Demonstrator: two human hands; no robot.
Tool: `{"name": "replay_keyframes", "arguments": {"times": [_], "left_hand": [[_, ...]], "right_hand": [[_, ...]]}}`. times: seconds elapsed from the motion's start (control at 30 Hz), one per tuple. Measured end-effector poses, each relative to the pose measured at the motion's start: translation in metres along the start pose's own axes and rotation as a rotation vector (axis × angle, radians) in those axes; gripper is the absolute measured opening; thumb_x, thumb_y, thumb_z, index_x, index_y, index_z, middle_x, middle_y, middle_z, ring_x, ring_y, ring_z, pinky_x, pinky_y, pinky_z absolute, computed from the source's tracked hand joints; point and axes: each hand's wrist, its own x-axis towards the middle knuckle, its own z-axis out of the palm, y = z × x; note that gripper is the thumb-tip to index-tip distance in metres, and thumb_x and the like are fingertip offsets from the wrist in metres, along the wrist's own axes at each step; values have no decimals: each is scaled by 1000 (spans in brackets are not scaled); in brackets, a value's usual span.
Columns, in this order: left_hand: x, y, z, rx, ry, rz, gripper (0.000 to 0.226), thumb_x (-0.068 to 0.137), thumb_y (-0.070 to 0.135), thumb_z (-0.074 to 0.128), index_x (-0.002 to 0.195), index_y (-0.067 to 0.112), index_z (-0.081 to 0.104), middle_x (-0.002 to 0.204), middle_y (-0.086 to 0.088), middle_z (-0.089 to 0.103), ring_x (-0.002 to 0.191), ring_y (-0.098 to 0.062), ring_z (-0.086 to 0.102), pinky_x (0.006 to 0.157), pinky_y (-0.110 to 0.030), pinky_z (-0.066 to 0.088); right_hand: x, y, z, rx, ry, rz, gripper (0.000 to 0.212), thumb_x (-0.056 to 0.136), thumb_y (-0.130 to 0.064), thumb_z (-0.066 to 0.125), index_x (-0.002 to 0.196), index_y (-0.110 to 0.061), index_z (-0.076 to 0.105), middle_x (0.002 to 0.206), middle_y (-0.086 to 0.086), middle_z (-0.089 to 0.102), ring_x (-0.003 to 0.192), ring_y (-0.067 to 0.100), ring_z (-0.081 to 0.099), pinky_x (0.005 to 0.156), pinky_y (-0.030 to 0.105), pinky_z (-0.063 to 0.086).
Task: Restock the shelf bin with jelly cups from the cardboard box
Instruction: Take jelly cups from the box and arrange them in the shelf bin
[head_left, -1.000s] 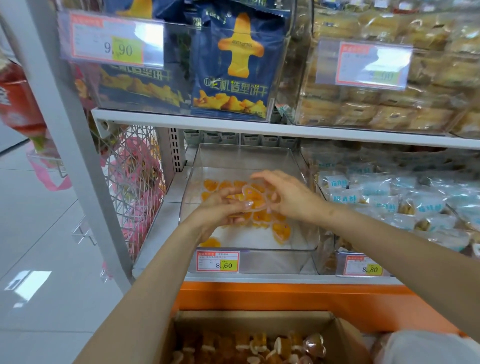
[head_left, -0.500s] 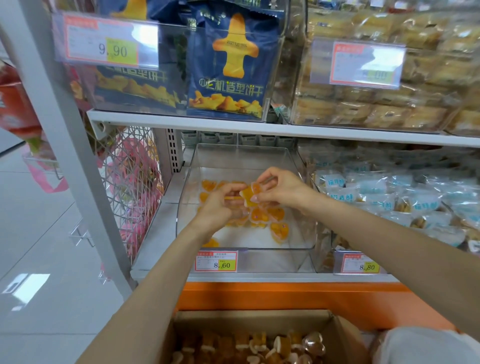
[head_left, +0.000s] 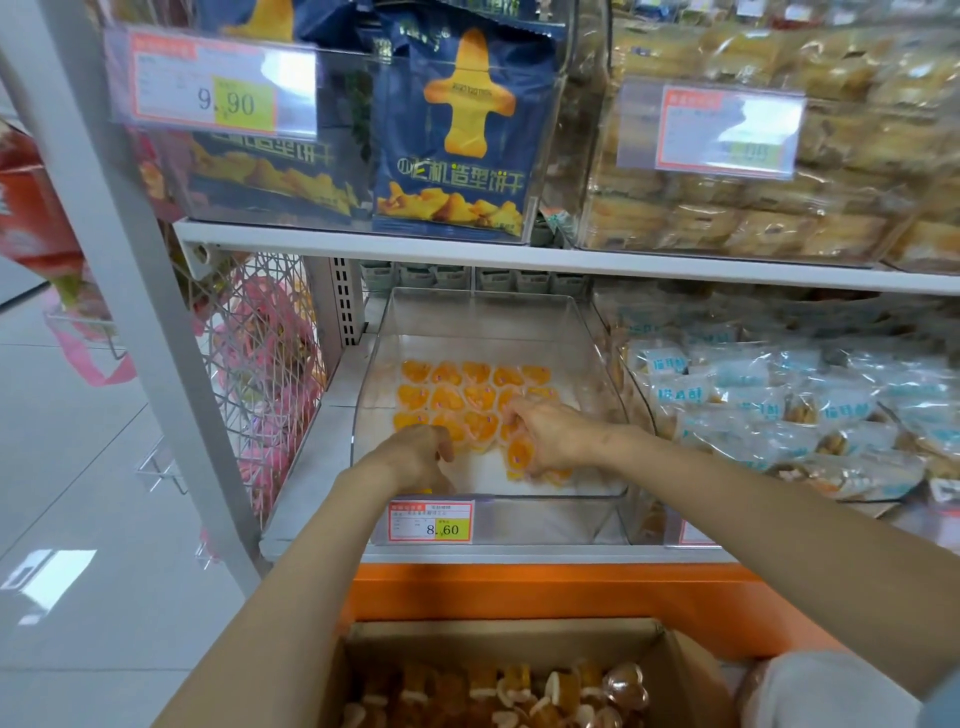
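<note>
Below the shelf bin (head_left: 545, 514) and nearest to the camera, the cardboard box (head_left: 493, 636) stands open with many jelly cups (head_left: 519, 696) inside. I judge from this that the restocking is not far along. The step in hand seems to be the placing, because both hands are inside the bin, low over its floor. The left hand (head_left: 415, 457) is at the front-left of the bin with its fingers curled downward. Their tips touch the front row, but I cannot tell if they pinch a cup or only nudge it. The right hand (head_left: 550, 436) is at the front-right of the bin. Its fingers bend over a few orange cups and appear to grip them, and one cup shows under the palm. Toward the back of the bin, the rows of orange cups (head_left: 457, 395) lie side by side in one layer. The next move probably calls for setting the held cups level and in line with these rows. Then the hands should lift over the front wall of the bin, where the price label (head_left: 431, 522) hangs, and go down to the box for more.
</note>
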Motion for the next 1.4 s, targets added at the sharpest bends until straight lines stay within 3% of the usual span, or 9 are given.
{"name": "replay_keyframes", "arguments": {"times": [0.43, 0.67, 0.77, 0.87, 0.93, 1.07, 1.2, 1.3, 1.4], "left_hand": [[4, 3, 1, 126, -67, -77, 36, 88, -2, 54, 123, 7, 54, 132, -11, 50, 120, -25, 50, 94, -27, 43], [0, 0, -2, 8, 0, -88, 40, 81, -2, 63, 118, 11, 54, 130, -8, 46, 117, -23, 49, 86, -24, 44], [-1, -2, -4, -109, 67, -91, 37, 78, -2, 67, 110, 12, 57, 125, -8, 49, 109, -22, 53, 78, -24, 44], [-3, 1, -6, -138, 161, -21, 36, 79, -2, 67, 111, 11, 58, 123, -9, 53, 110, -22, 54, 84, -26, 46], [-9, 7, -12, -109, 242, 92, 31, 81, 1, 65, 111, 8, 59, 119, -9, 57, 108, -21, 57, 87, -24, 45], [-34, 15, -36, -230, 441, 275, 19, 84, -6, 57, 99, 4, 62, 91, 2, 60, 86, -14, 62, 73, -14, 44], [-52, 9, -51, -283, 549, 314, 20, 88, -1, 56, 91, 19, 60, 90, 15, 59, 82, 3, 57, 74, -13, 45], [-55, 4, -52, -302, 567, 317, 14, 89, 1, 56, 94, 12, 64, 92, 9, 61, 83, 3, 57, 70, -3, 42], [-55, 4, -51, -348, 589, 308, 13, 89, 1, 57, 96, 11, 63, 100, 2, 63, 85, 3, 58, 70, -3, 43]], "right_hand": [[-2, 5, 11, -186, 58, -7, 52, 76, -38, 75, 122, -24, 55, 132, 1, 45, 122, 23, 44, 101, 37, 31], [-6, 7, -5, 144, 233, -31, 30, 81, -27, 72, 109, -21, 65, 111, 0, 60, 91, 8, 50, 88, 27, 46], [-11, 3, -4, 188, 253, -80, 23, 83, -17, 69, 106, -16, 67, 101, -3, 59, 86, 4, 49, 84, 22, 45], [-11, -6, 1, 213, 226, -126, 23, 83, -11, 66, 106, -14, 69, 91, -5, 58, 84, 5, 52, 81, 19, 45], [-7, -14, 5, 223, 160, -169, 28, 82, -9, 67, 109, -13, 68, 98, 0, 65, 83, 4, 51, 74, 14, 41], [8, -37, 10, 180, 31, -327, 39, 82, -13, 68, 120, -11, 62, 114, 7, 62, 88, 8, 49, 68, 5, 36], [27, -59, 27, -43, -33, -352, 46, 88, -31, 62, 131, -18, 53, 131, 5, 54, 117, 21, 51, 93, 26, 40], [35, -66, 37, -148, -28, -370, 36, 88, -26, 57, 123, -20, 56, 126, 7, 58, 113, 28, 54, 85, 31, 44], [34, -61, 26, -53, 27, -362, 37, 84, -29, 65, 118, -16, 60, 119, 6, 61, 104, 22, 56, 75, 23, 39]]}}
